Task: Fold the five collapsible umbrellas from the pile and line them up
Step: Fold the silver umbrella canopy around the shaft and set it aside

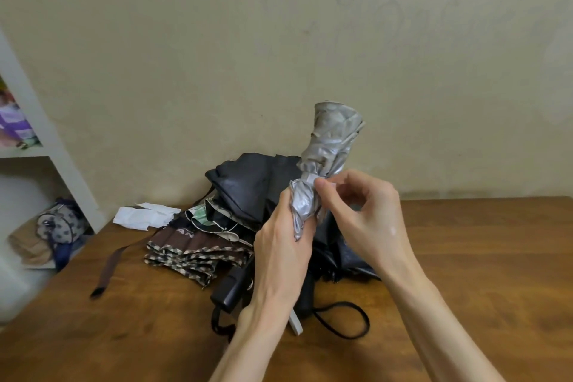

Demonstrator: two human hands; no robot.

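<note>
Wooden table [465, 257]: umbrella pile [248, 189] behind silver umbrella [331, 139]

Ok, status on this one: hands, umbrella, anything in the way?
Left hand grips silver umbrella upright. Right hand pinches its strap. Pile behind, nothing blocking.

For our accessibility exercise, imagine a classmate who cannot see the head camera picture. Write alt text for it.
A person's left hand grips a rolled silver umbrella, held roughly upright, while the right hand pinches the strap around its middle. Behind it, a black umbrella and a brown patterned umbrella lie piled, unfolded, on a wooden table.
</note>
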